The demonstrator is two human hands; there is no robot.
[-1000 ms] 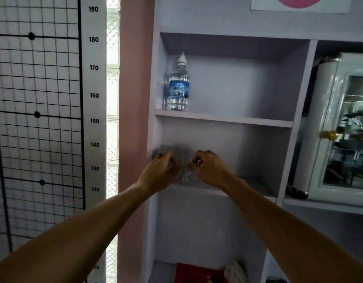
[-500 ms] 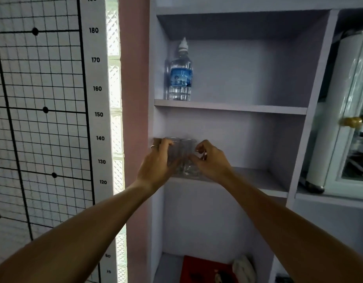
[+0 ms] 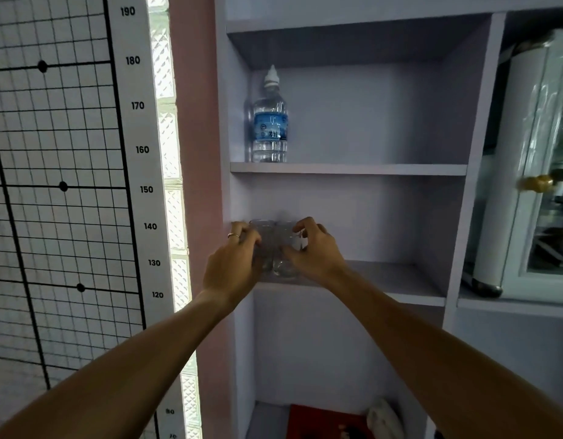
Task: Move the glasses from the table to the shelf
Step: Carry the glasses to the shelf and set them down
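Two clear glasses stand side by side at the left front of the middle shelf (image 3: 400,280) of a pale lilac unit. My left hand (image 3: 234,264), with a ring on one finger, wraps the left glass (image 3: 264,239). My right hand (image 3: 312,251) curls around the right glass (image 3: 286,264). Both glasses rest on or just above the shelf board; the hands hide most of them.
A water bottle (image 3: 270,122) stands on the shelf above. A red item (image 3: 321,423) and a white cloth (image 3: 383,416) lie in the lower compartment. A white glass-door cabinet (image 3: 533,185) is at right, a height chart (image 3: 68,185) at left.
The camera has tilted a little, so the shelf sits lower in view. Both hands stay on the glasses, and my right fingers have spread slightly.
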